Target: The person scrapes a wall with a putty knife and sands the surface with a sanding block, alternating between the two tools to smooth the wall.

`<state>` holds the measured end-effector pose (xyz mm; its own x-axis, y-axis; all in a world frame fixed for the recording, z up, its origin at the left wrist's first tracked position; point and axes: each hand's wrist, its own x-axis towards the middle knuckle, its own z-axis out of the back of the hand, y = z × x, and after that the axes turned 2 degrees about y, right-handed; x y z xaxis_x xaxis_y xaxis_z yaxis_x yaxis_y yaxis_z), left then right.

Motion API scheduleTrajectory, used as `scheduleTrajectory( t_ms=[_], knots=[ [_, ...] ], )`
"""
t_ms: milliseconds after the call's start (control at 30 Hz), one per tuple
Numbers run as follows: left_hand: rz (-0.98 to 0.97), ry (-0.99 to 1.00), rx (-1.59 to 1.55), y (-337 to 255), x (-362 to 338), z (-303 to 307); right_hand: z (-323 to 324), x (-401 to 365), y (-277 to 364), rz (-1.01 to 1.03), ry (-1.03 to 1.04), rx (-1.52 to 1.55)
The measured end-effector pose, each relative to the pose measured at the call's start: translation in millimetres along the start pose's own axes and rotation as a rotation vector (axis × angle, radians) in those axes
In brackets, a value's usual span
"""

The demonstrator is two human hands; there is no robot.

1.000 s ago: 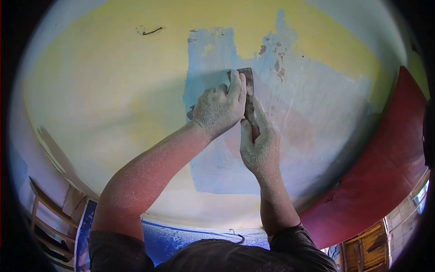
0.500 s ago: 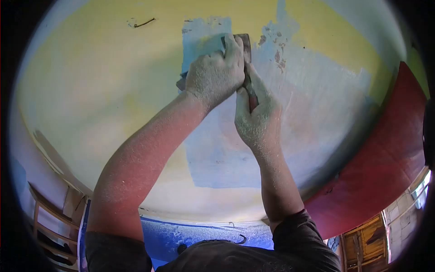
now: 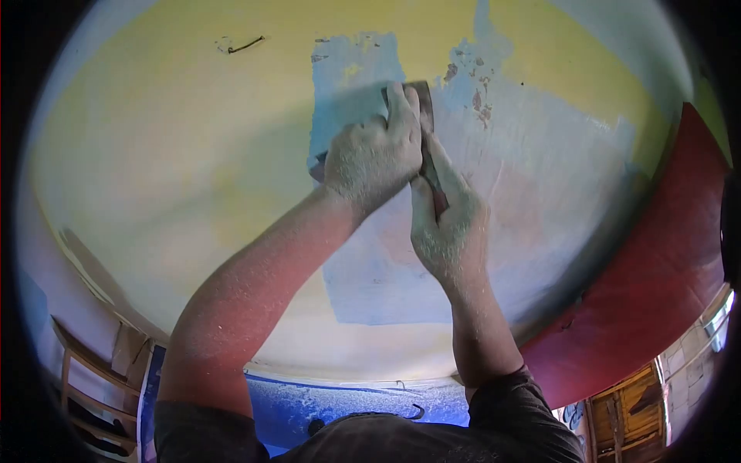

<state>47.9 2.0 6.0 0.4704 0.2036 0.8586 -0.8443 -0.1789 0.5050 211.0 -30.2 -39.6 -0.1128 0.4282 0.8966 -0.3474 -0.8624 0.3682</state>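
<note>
A dark, wide-bladed scraper [image 3: 427, 110] lies against a wall [image 3: 262, 170] patched in yellow, pale blue and cream. My right hand [image 3: 454, 235] is closed around its reddish-brown handle, thumb and forefinger along the sides. Higher up, my left hand [image 3: 374, 160] grips and presses the blade, fingers bent over it near the top edge. A dark corner shows past the left side of that hand; the rest there is hidden under the palm. Pale dust coats both hands and forearms. Around the blade, blue paint shows with ragged edges.
A bent nail or hook [image 3: 245, 45] sticks out of the wall at upper left. Flaked spots [image 3: 477, 96] mark the wall right of the blade. A large red panel [image 3: 625, 301] curves along the right. Below is a dusty blue surface [image 3: 347, 393]; wooden shelving [image 3: 96, 393] stands lower left.
Both hands and the scraper have slid down the wall and slightly right, uncovering more blue paint above the blade. The grip looks the same.
</note>
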Motion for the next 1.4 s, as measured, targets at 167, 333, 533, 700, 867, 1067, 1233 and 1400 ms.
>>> scheduleTrajectory(
  t_ms=[167, 333, 533, 700, 867, 1067, 1233, 1400],
  knots=[
    [-0.041, -0.020, 0.027, 6.9, 1.3, -7.1, 4.6, 5.9, 13.1, -0.027, 0.014, 0.011],
    [-0.018, 0.095, 0.017, -0.5, 2.8, 4.9, 5.0, -1.2, -4.3, -0.038, 0.040, 0.061],
    [-0.037, 0.151, 0.078, 9.4, 17.1, 7.8, 13.6, 8.3, 10.3, -0.043, 0.060, 0.003],
    [-0.042, 0.193, 0.069, 4.7, 9.6, 14.4, 22.6, 4.5, 15.8, -0.101, 0.096, 0.010],
    [-0.033, 0.122, 0.057, 17.4, 19.4, 3.0, 9.4, 23.3, 14.4, -0.069, 0.037, 0.026],
    [-0.006, 0.145, 0.026, 7.8, 10.7, 9.3, 14.2, 8.8, 10.9, -0.049, 0.029, 0.093],
    [0.015, 0.159, 0.080, 18.3, 29.9, 11.0, 13.8, 25.6, 14.2, -0.063, 0.058, 0.036],
    [0.023, 0.181, 0.021, 9.4, 19.6, 13.9, 23.3, 26.2, 16.0, -0.056, 0.078, 0.070]
  ],
)
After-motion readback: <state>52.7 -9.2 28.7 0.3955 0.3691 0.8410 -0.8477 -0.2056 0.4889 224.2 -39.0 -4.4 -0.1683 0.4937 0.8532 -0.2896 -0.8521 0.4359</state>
